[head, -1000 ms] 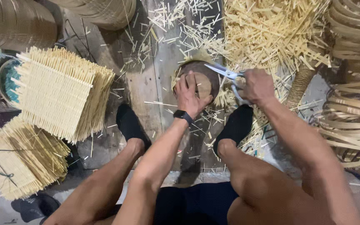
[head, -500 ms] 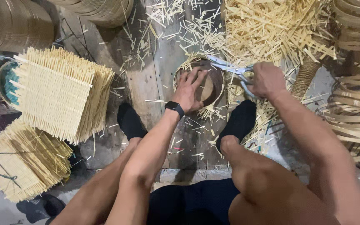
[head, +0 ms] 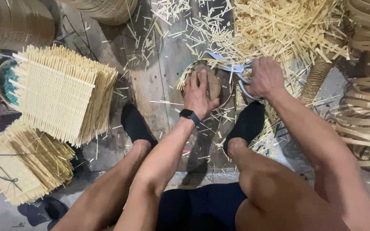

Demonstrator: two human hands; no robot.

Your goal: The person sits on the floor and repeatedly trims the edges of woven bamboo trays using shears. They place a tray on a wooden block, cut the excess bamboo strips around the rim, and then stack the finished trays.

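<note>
A small woven mat point(head: 210, 83), judged light, thin, springy and brittle at its strips, is pinned flat on the floor point(head: 150, 85) under the left hand point(head: 198, 95), while scissors point(head: 232, 70) are gripped closed-fisted in the right hand point(head: 265, 78) at its rim, amid offcuts point(head: 279, 25).

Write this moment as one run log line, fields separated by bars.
left hand: pressing round woven piece | right hand: gripping scissors at its rim | around: bamboo offcuts, stacked woven mats

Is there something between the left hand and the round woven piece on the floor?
Nothing visible. The left hand lies flat on the round woven piece, touching it. The right hand holds scissors at its upper right edge.
</note>
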